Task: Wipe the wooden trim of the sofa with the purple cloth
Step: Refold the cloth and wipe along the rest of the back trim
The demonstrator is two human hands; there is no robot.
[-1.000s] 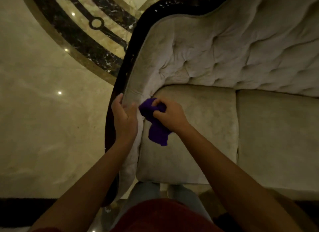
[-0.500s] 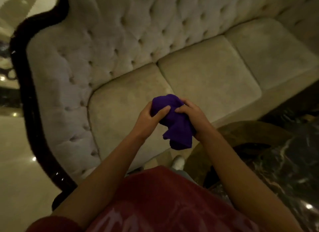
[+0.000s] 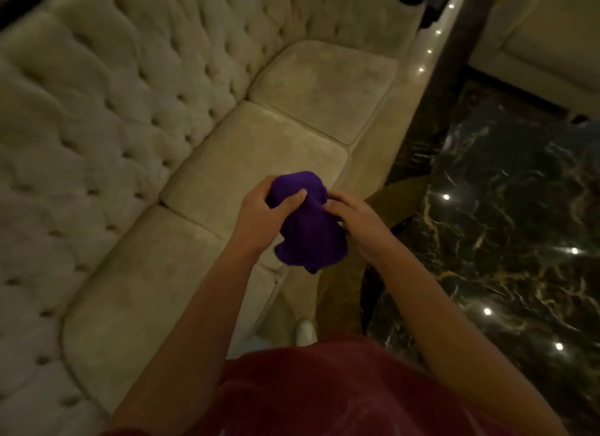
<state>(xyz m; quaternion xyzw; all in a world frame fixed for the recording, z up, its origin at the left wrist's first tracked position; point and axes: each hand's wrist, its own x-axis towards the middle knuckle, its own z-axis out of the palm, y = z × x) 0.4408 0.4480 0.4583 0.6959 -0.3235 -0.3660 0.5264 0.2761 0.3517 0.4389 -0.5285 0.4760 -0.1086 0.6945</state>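
Both hands hold the purple cloth point(image 3: 308, 228) in the air, over the front edge of the sofa point(image 3: 136, 117). The left hand point(image 3: 263, 213) is closed on the top of the cloth, with its thumb pressed into the bunched part. The right hand point(image 3: 355, 219) pinches the cloth's other side with its fingertips. The rest of the cloth hangs down between the two wrists.

A second ago the left hand rested on the sofa's arm, beside the dark wooden trim point(image 3: 13, 12), and only the right hand held the cloth. Now the cloth is away from the trim, which shows only as a thin dark strip at the top left corner. The view has turned right along the seat cushions, and more of the dark marble floor point(image 3: 503, 224) with its bright light spots shows.
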